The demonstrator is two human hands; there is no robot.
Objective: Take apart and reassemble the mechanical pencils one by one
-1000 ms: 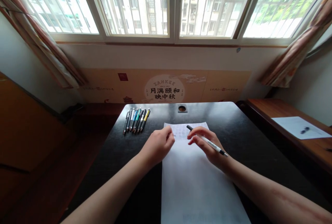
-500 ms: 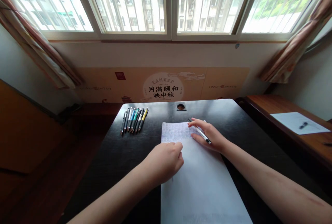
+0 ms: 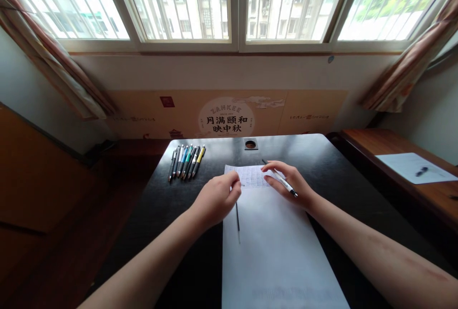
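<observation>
Near the paper's (image 3: 272,242) far right corner, the right hand (image 3: 295,180) holds a white pen (image 3: 285,183), likely light, stiff, best gripped mid-barrel. The left hand (image 3: 217,197) is curled, contents unclear; by the paper's left edge, a thin dark rod (image 3: 238,217) looks likely to roll.

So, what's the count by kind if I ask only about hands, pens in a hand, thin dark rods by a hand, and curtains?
Hands: 2, the left hand and the right hand
Held pens: 1, the white-and-black pen
Thin dark rods: 1, the thin dark rod
Curtains: 2, the left curtain and right curtain
Total: 6
</observation>
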